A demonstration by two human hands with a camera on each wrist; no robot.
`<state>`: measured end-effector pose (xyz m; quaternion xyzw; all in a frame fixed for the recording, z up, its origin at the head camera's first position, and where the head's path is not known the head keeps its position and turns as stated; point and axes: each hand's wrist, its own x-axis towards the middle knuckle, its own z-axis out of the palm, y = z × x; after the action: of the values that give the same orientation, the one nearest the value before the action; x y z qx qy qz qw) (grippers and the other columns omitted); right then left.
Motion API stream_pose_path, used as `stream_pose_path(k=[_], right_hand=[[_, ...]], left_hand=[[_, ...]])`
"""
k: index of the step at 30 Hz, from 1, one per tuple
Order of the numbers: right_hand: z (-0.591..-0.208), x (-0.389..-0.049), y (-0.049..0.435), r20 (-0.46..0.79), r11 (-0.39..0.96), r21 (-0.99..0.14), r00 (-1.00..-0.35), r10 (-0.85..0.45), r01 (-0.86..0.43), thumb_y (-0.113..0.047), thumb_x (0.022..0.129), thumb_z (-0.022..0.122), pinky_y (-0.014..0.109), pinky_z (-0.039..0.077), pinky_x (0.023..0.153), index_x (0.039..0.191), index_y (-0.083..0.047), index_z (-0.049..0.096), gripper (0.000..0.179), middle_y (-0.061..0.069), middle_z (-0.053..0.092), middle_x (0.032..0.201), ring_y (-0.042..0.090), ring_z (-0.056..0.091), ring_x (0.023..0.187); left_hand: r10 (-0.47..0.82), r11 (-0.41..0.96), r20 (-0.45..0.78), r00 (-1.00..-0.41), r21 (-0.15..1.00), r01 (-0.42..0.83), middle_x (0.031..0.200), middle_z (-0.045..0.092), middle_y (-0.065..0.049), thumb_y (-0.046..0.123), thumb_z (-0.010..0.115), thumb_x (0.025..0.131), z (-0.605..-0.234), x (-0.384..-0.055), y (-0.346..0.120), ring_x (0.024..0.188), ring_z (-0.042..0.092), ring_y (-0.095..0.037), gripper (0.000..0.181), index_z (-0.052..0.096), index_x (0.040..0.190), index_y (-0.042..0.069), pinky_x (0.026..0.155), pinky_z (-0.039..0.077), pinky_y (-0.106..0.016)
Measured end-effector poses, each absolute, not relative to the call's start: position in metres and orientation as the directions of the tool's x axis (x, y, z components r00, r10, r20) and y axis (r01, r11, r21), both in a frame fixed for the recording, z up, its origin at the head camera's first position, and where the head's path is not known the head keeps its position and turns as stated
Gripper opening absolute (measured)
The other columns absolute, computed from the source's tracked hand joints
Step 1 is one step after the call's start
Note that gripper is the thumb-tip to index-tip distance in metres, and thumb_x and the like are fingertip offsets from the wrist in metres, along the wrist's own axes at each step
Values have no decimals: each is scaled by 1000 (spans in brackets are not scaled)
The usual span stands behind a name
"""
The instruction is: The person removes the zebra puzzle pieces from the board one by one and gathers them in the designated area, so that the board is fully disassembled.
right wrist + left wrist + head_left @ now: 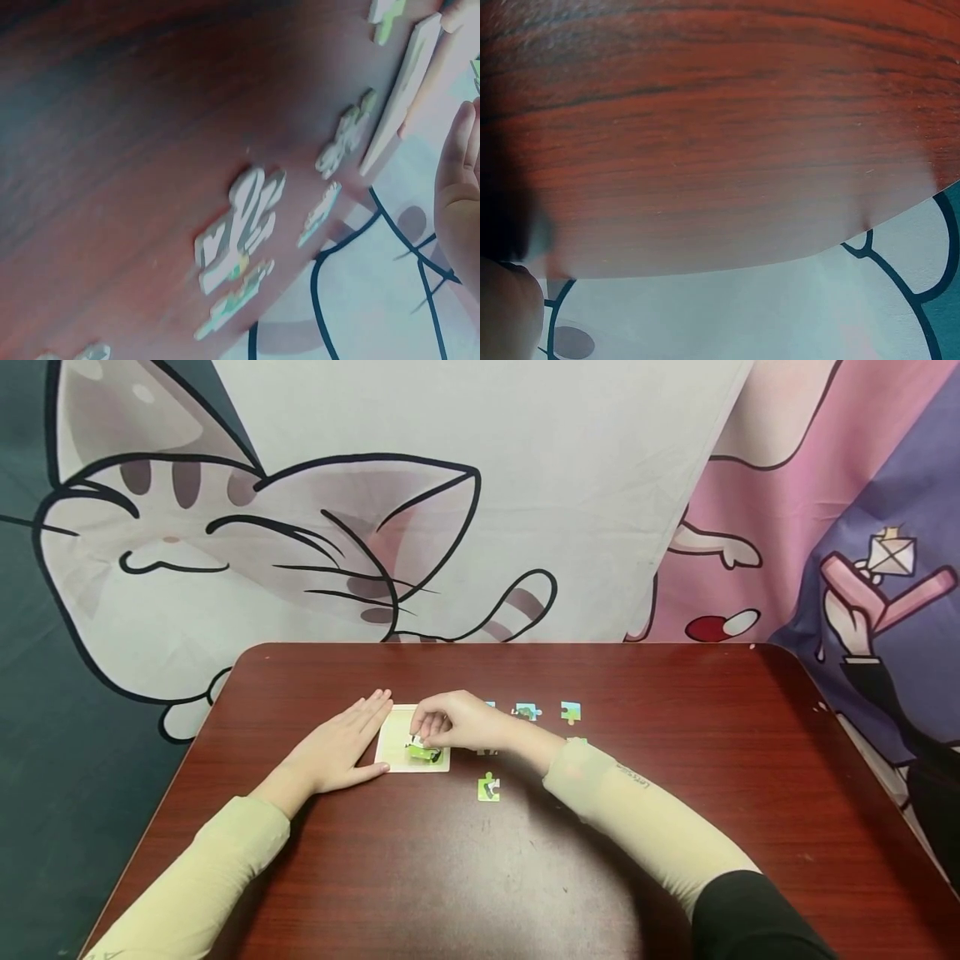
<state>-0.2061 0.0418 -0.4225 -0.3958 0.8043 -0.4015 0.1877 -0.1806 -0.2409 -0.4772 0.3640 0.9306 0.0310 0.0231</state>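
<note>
In the head view a pale puzzle board (393, 727) lies flat on the table, with a green patch of picture (425, 753) in its lower right part. My left hand (337, 750) rests along the board's left edge, fingers straight and thumb out by the near corner. Over the board, my right hand (461, 720) pinches a small jigsaw piece with green on it (476, 73), mostly covered by the fingers. The right wrist view has the right hand (461, 187) at its right edge. Only a bit of the left hand (510, 315) enters the left wrist view.
Loose jigsaw pieces lie right of the board: a near green one (488, 788), a blue one (527, 712) and a blue-green one (571, 712). Others are partly hidden behind the right forearm. The brown table (420, 877) ends at a cat-printed cloth (585, 460).
</note>
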Motion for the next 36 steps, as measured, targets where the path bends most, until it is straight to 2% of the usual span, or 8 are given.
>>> stream_pose_path(k=[7, 17, 36], right_hand=[[-414, -202, 58, 20, 372, -791, -627, -779, -486, -5, 93, 81, 17, 60, 78, 106, -8, 75, 15, 2, 75, 90, 4, 66, 82], [-406, -190, 86, 33, 348, -813, -632, -774, -468, 0, 91, 80, 20, 62, 77, 104, -5, 75, 14, 3, 75, 89, 4, 66, 81], [-414, -169, 146, 2, 403, -803, -678, -735, -439, 1, 91, 79, 24, 62, 78, 102, -9, 75, 15, 0, 74, 89, 7, 66, 80]], left_hand=[[684, 729, -12, -730, 70, 681, 176, 20, -23, 55, 64, 99, -477, -180, -241, 165, 22, -36, 99, 24, 165, -6, 133, 28, -52], [684, 729, -10, -730, 62, 682, 176, 21, -22, 56, 63, 99, -478, -181, -242, 165, 22, -36, 99, 24, 166, -5, 133, 28, -51], [689, 724, 1, -725, 59, 687, 176, 22, -23, 55, 64, 99, -477, -180, -242, 165, 23, -36, 99, 25, 165, -7, 133, 28, -51]])
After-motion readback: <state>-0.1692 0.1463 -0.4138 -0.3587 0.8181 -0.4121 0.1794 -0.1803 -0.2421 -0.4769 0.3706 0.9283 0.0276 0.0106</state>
